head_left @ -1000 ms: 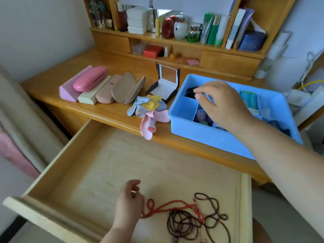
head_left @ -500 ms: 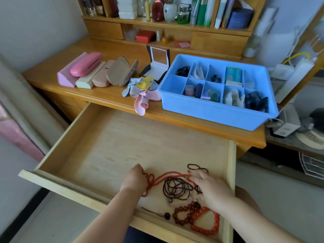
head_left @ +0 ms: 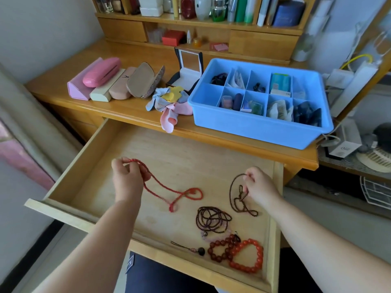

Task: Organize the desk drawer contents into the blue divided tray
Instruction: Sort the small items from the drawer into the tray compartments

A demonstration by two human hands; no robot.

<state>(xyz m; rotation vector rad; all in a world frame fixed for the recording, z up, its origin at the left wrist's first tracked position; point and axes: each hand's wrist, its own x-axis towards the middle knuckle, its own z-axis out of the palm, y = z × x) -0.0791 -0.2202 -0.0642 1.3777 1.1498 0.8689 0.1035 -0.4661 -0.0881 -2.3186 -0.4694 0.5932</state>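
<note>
The open wooden drawer point(head_left: 101, 166) holds bead jewellery. My left hand point(head_left: 127, 178) pinches one end of a long red bead necklace point(head_left: 169, 190) and lifts it, while the rest trails on the drawer floor. My right hand point(head_left: 260, 187) pinches a thin dark brown bead string point(head_left: 239, 199), partly raised. A coiled dark bead strand point(head_left: 211, 220), a dark red bracelet point(head_left: 222, 248), an orange-red bracelet point(head_left: 248, 256) and a small charm point(head_left: 198, 250) lie near the drawer front. The blue divided tray point(head_left: 254, 125) sits on the desk at the right, most compartments filled.
Several glasses cases point(head_left: 114, 81) line the desk's left. A pile of pastel cloths point(head_left: 169, 102) and an open jewellery box point(head_left: 188, 70) lie beside the tray. Shelves with bottles stand behind. Cables and a power strip point(head_left: 349, 83) are at the right.
My right hand left the tray and came down into the drawer. Both hands have since pulled the tangled strands apart, the left lifting the red necklace, the right the brown string.
</note>
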